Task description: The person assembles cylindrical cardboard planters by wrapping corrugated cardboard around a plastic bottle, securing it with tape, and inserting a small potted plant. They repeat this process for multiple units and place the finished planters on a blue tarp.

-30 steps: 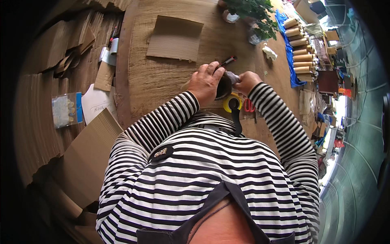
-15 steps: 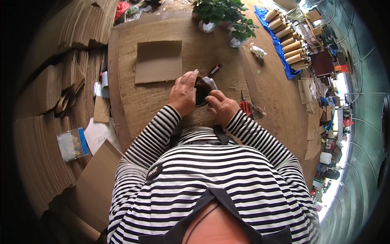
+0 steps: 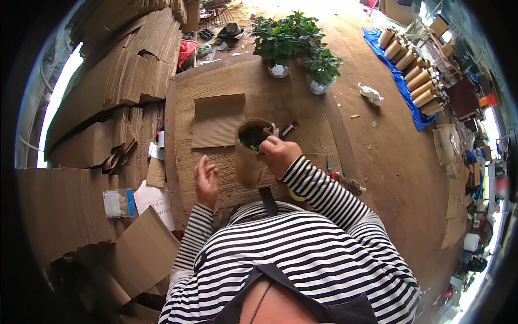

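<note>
A brown cardboard tube point(image 3: 249, 168) stands tilted on the wooden table, with green leaves point(image 3: 251, 137) showing inside its top. My right hand point(image 3: 281, 155) is closed at the tube's right rim, its fingertips partly hidden; a small whitish piece point(image 3: 275, 130) pokes out just beyond them. Left of the tube, my left hand point(image 3: 206, 182) hangs apart from it, holding nothing, fingers loosely bent and apart. Past the tube lies a flat corrugated cardboard sheet point(image 3: 218, 120). A black and red pen-like tool point(image 3: 290, 128) rests beyond my right hand.
Potted leafy plants point(image 3: 278, 40) stand at the table's point(image 3: 186, 89) far edge. Red-handled scissors point(image 3: 334, 175) lie by my right forearm, partly hidden. Cardboard stacks point(image 3: 65, 197) crowd the left side. On the right, brown tubes point(image 3: 419, 81) lie on a blue tarp point(image 3: 396, 81) near a white animal-shaped thing point(image 3: 370, 94).
My left hand has come off the tube and moved left and nearer to me. My right hand stays at its rim. The tube's side and the leaves inside now show. The view has shifted.
</note>
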A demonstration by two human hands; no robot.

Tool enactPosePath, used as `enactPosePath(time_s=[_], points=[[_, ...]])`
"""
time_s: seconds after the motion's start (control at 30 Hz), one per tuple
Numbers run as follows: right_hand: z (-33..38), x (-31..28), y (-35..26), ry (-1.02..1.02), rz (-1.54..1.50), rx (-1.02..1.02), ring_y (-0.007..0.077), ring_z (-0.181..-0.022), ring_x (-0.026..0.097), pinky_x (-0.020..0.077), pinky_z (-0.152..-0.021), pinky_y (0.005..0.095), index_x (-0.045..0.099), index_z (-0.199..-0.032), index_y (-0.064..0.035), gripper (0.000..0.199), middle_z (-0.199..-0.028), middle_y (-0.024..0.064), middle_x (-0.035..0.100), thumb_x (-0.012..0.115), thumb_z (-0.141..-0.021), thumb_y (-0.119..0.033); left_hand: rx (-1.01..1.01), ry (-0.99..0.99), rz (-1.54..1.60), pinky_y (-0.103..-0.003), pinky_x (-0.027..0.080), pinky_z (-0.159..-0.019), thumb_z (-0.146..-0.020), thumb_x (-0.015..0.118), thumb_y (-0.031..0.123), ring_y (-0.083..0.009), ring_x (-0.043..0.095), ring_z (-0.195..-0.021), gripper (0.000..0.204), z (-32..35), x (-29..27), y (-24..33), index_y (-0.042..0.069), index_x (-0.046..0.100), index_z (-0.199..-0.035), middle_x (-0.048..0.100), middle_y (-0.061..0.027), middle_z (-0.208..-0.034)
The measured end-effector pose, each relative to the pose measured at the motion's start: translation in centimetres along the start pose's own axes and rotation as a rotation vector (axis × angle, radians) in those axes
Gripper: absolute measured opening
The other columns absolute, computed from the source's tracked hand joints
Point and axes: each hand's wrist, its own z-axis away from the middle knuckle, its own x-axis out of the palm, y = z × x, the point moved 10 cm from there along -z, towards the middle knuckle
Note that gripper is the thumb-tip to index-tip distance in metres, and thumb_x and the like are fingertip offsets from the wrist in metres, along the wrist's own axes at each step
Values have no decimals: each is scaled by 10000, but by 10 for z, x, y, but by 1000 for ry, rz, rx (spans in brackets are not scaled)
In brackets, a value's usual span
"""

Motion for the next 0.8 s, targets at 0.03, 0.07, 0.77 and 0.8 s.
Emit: enactPosePath(time_s=[0.03, 0.07, 0.77, 0.8], points=[[-3, -24, 10, 49, 14, 17, 307, -709, 650, 536, -593, 406, 590, -863, -98, 194, -849, 86, 610, 741, -803, -204, -33, 10, -40, -349, 496, -973, -1003, 579, 328, -223, 577, -1148, 602, 8, -2, -6, 35, 353, -1477, 438, -166, -1405], [-5, -46, 21, 97, 18, 34, 310, -704, 650, 536, -595, 408, 596, -854, -96, 188, -841, 87, 616, 740, -802, -205, -71, 23, -89, -347, 496, -970, -1002, 588, 296, -222, 581, -1142, 588, 20, -7, -16, 32, 358, -1474, 440, -165, -1403], [-7, -143, 343, 76, 414, 456, 341, -888, 669, 545, -777, 437, 665, -923, -105, 182, -939, 160, 682, 709, -834, -257, -250, -291, -548, -379, 529, -887, -859, 697, 145, -259, 649, -951, 567, 98, 49, -15, 88, 476, -1379, 448, -145, -1395], [-7, -148, 335, 15, 472, 498, 339, -932, 672, 544, -808, 437, 673, -955, -114, 201, -980, 159, 690, 707, -840, -274, -238, -320, -556, -378, 531, -887, -865, 695, 153, -261, 652, -954, 567, 98, 52, -19, 91, 473, -1383, 443, -146, -1400]])
